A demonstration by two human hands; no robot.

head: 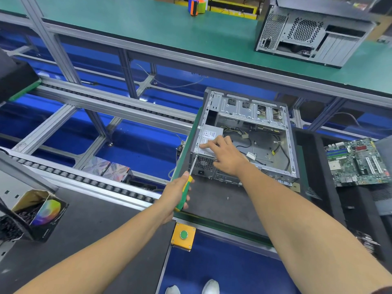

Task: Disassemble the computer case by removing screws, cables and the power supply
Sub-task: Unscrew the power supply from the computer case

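The computer case [246, 134] lies on its side, open face up, on a dark mat on the work surface [214, 200], its rear panel toward the person. The power supply [209, 137] sits in the near left corner of the case, label upward. Loose cables [273, 149] trail across the bare floor of the case; the motherboard bay appears stripped.

The right hand [222, 153] rests on top of the power supply, fingers extended and pressing down, gripping nothing. The left hand [176, 193] is wrapped round the green-and-yellow handle of a screwdriver [186, 187], whose shaft runs up to the top left corner of the rear panel, beside the supply's vent. The tip's seating in a screw is too small to confirm.

Assessment: the step in hand is withdrawal of a supply mounting screw. Recommended: keep the shaft in line with the screw, maintain forward pressure to avoid slipping out of the head, and keep the supply steadied so it does not drop as the fixings release.

A removed motherboard [356, 162] lies to the right, well apart. A second case [311, 30] stands on the far green bench.
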